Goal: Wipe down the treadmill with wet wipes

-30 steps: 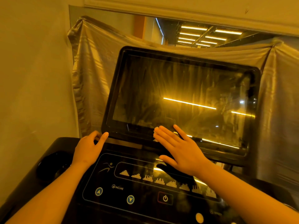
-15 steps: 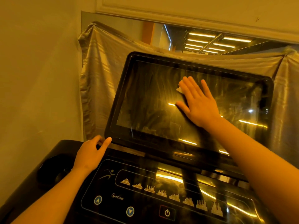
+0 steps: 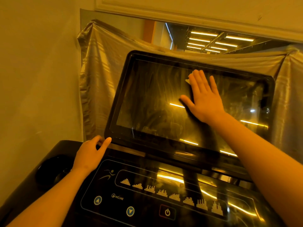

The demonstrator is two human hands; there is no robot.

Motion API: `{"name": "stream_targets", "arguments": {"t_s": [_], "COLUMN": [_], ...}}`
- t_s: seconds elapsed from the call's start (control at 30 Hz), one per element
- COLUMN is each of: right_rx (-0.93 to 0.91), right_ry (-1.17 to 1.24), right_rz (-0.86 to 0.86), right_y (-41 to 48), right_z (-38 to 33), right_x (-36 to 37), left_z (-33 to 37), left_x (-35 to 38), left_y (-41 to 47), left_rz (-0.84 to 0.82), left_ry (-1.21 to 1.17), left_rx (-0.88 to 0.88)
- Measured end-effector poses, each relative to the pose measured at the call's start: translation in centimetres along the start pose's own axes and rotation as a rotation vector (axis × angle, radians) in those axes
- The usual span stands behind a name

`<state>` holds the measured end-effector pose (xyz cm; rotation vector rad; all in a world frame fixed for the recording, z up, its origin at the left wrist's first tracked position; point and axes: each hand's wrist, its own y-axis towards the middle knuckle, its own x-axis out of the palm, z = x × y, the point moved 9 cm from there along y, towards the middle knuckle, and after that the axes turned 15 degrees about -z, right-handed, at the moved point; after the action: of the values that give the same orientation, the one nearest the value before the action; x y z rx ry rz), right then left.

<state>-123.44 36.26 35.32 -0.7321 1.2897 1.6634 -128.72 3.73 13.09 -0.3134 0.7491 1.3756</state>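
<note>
The treadmill's black console carries a large tilted dark screen (image 3: 147, 104) streaked with smears. My right hand (image 3: 203, 97) lies flat on the upper middle of the screen with fingers straight, pressing a pale wet wipe (image 3: 188, 79) against the glass; only a corner of the wipe shows past my fingertips. My left hand (image 3: 89, 154) rests on the console beside the screen's lower left corner, fingers loosely extended and touching the frame. Below lies the glossy control panel (image 3: 147, 202) with program icons, incline arrows and a power button.
A wall stands close on the left. Grey plastic sheeting (image 3: 101, 76) hangs behind the screen, with a mirror (image 3: 205, 40) reflecting ceiling lights above it. A round cup holder (image 3: 52, 171) sits in the console's left side.
My right hand slid with the wipe from the screen's bottom edge up to its upper middle. The left hand stayed at the screen's lower left corner.
</note>
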Motion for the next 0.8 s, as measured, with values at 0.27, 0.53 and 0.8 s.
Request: {"name": "stream_targets", "arguments": {"t_s": [0.27, 0.53, 0.8], "right_rx": [-0.130, -0.220, -0.087], "right_ry": [-0.021, -0.098, -0.097], "right_rz": [-0.113, -0.204, -0.208], "right_y": [-10.1, -16.8, -18.6], "right_z": [-4.7, -7.3, -4.7], "right_x": [6.2, 10.1, 10.2], "left_z": [0.3, 0.6, 0.5], "left_x": [0.0, -0.1, -0.1], "left_y": [-0.2, -0.4, -0.4], "left_rz": [-0.005, -0.017, -0.020], "left_ry": [0.009, 0.013, -0.004], "left_rx": [-0.002, -0.005, 0.017]}}
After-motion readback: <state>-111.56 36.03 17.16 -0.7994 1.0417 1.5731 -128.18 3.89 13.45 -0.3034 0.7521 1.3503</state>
